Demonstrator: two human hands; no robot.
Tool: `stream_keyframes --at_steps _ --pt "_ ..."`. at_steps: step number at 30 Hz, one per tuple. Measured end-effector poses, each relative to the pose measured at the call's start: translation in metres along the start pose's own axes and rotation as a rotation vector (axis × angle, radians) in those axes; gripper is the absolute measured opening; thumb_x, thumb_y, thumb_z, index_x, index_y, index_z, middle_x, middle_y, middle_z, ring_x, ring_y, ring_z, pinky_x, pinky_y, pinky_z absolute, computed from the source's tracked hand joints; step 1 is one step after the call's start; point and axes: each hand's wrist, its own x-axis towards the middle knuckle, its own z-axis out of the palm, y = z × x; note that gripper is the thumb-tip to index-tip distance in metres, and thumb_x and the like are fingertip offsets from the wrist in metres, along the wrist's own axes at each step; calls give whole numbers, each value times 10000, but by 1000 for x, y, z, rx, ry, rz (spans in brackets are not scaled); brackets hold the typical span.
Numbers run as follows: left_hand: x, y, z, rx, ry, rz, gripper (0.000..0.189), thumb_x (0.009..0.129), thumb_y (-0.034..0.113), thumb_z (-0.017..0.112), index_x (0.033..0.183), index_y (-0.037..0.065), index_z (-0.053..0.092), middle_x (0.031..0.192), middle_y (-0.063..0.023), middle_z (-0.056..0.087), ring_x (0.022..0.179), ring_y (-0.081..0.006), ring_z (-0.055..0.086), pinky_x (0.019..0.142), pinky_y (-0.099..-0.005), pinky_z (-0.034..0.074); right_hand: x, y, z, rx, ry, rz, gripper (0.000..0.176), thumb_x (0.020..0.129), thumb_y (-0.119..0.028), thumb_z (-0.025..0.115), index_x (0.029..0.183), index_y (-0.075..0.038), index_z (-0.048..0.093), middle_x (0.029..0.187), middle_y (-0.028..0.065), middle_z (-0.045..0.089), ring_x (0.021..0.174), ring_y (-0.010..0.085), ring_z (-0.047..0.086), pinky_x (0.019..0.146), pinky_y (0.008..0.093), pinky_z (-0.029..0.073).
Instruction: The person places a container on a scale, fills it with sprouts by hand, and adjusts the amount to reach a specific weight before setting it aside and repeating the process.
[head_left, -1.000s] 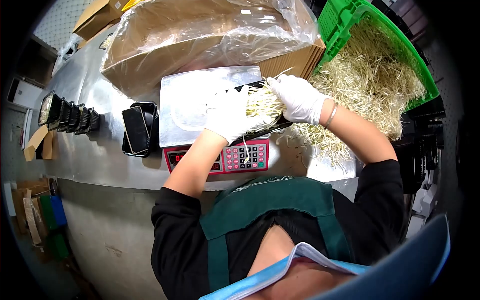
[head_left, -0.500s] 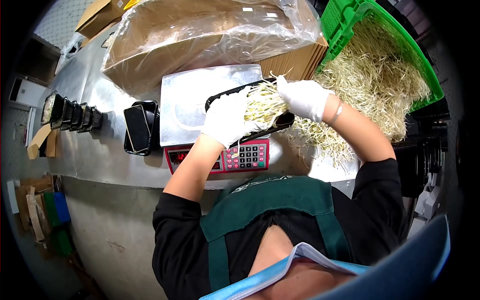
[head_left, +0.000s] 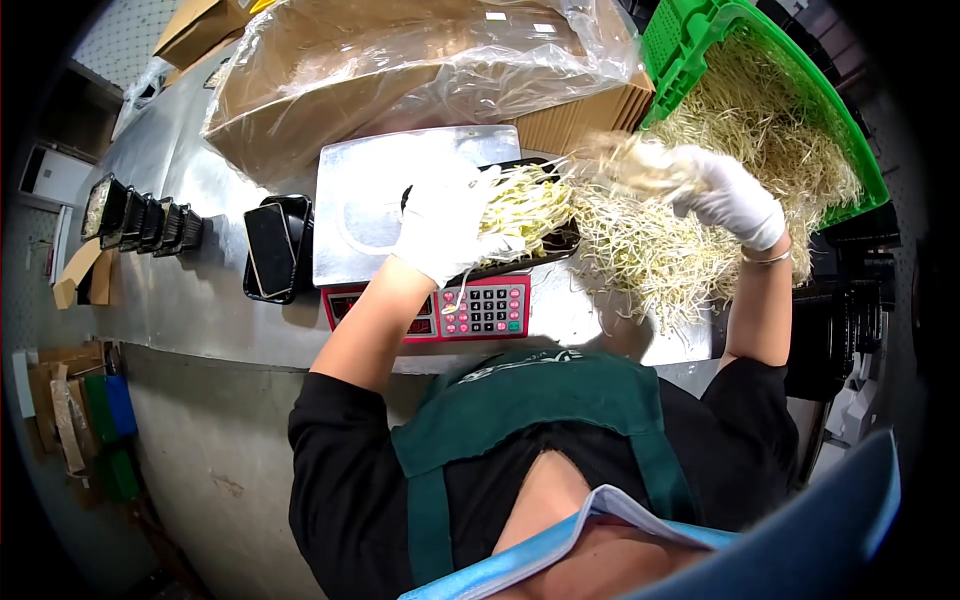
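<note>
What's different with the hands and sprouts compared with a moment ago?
The right hand has moved right, away from the black tray, and now has a blurred bunch of sprouts in its fingers, over the loose pile. The left hand stays at the tray, above the scale.

This looks like a food-packing workroom. A digital weighing scale (head_left: 424, 308), stacked black plastic trays (head_left: 152, 222) and a heaped green crate (head_left: 868, 160) share a metal desk (head_left: 215, 315).
</note>
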Motion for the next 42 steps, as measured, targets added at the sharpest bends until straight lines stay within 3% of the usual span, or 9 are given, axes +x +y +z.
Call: stream_keyframes --at_steps 4,6,10,16,26,31,34,35,42 --pt "-7 -1 -26 -121 28 -23 838 707 537 691 1350 66 435 1177 -207 557 1118 -361 508 953 -445 390 45 33 9 1189 -369 7 316 947 -232 495 1197 -41 522 844 92 619 628 81 577 573 174 512" --pt "-24 -14 -36 -578 71 -75 799 693 472 735 1320 51 472 1217 -200 547 1147 -343 503 985 -431 375 63 6 50 256 127 -730 406 895 -316 578 1177 -28 525 934 107 628 775 188 618 716 279 533" --pt "-83 -30 -9 -525 368 -402 749 651 253 815 1284 21 489 1306 -180 483 1289 -329 358 1041 -423 323 100 -29 86 -421 -17 -460 613 702 -390 764 1121 -6 537 1020 187 621 923 316 616 825 380 494" --pt "-78 -1 -13 -458 256 -269 1143 644 576 734 1414 -67 186 1427 -315 241 1314 -436 281 1061 -473 268 101 -42 98 -256 -312 -731 923 670 -467 764 1362 -26 342 1225 257 516 1107 378 534 938 386 439" --pt "-13 7 -3 -252 30 -10 833 693 299 689 1372 -15 323 1382 -222 382 1299 -346 350 1063 -501 263 84 -21 153 -633 -1 -674 367 849 -359 538 1022 -36 533 1019 175 559 954 335 546 899 420 397" --pt "-11 10 -1 -171 57 -20 966 661 462 721 1386 -21 304 1240 -193 507 1155 -311 474 999 -475 292 81 -17 110 -725 -52 -640 814 678 -560 669 1328 -137 421 1272 130 514 1299 312 335 1074 583 126" --pt "-9 12 -3 -128 -19 -90 965 688 505 697 1386 -29 300 1237 -208 512 1155 -322 482 1004 -466 305 78 7 79 -219 -253 -502 817 711 -280 750 1392 -125 327 1256 147 521 1212 312 460 1029 437 351" --pt "-8 10 -1 -139 -32 -80 964 701 523 684 1387 -32 295 1236 -217 515 1153 -330 487 1003 -459 317 80 31 85 -12 -191 -517 683 757 22 645 1374 -91 373 1273 126 511 1177 215 483 1010 309 385" --pt "-12 5 0 -148 -90 -78 973 715 592 640 1402 -3 290 1289 -203 495 1158 -345 487 995 -439 343 51 56 98 337 100 -463 306 841 -11 619 1143 -62 630 1032 44 611 883 112 594 777 244 497"
